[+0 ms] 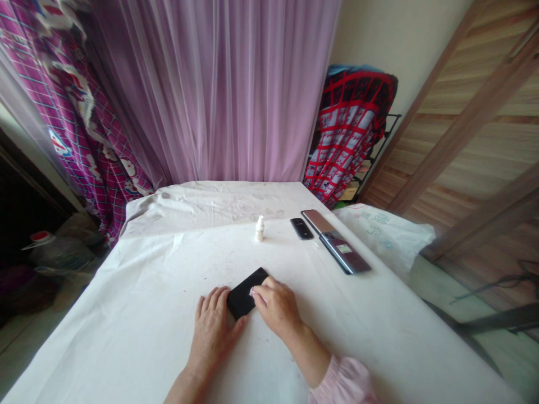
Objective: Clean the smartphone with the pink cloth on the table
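Note:
A black phone (pixel 244 294) lies flat on the white cloth of the table (pixel 138 303). My left hand (pixel 213 328) rests flat beside its near-left edge, fingers stretched out and the thumb against the phone's corner. My right hand (pixel 275 306) lies over the phone's right end with its fingers curled and pressing a small pale thing onto the screen; I cannot make out what that thing is.
A small white bottle (pixel 260 229) stands further back. Right of it lie a small dark phone (pixel 302 228), a brown phone (pixel 318 220) and a dark phone with a label (pixel 345 253). A pink curtain (pixel 219 90) hangs behind the table.

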`<state>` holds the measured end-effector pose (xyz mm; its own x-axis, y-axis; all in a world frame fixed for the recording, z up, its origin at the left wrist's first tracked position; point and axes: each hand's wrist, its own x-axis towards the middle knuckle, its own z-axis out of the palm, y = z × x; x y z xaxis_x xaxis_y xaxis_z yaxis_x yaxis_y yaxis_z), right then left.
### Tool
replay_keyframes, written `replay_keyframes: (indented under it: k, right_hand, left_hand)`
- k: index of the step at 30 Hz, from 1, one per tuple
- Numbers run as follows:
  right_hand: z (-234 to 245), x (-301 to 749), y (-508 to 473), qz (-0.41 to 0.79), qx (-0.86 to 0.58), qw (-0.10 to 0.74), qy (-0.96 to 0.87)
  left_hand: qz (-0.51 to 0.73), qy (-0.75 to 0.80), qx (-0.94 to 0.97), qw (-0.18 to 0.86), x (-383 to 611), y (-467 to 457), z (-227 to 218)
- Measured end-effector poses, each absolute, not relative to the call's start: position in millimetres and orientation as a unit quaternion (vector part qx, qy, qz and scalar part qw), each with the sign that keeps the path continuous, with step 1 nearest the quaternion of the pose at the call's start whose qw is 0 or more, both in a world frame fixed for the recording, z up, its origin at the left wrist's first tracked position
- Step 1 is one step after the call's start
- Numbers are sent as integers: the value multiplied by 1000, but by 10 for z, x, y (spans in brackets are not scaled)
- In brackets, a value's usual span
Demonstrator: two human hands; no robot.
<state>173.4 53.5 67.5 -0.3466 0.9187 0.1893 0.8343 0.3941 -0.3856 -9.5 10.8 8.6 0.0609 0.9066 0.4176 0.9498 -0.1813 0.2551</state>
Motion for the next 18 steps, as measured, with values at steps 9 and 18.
replay_keyframes:
  k: [9,18]
  right_hand:
    - [635,1765,554,109,-519,204,-823]
    - [642,1884,636,86,-565,185,-800]
  left_hand:
    - [-256,-638,-725,39,-96,107,78]
    - [-259,-639,-723,33,-98,109,69]
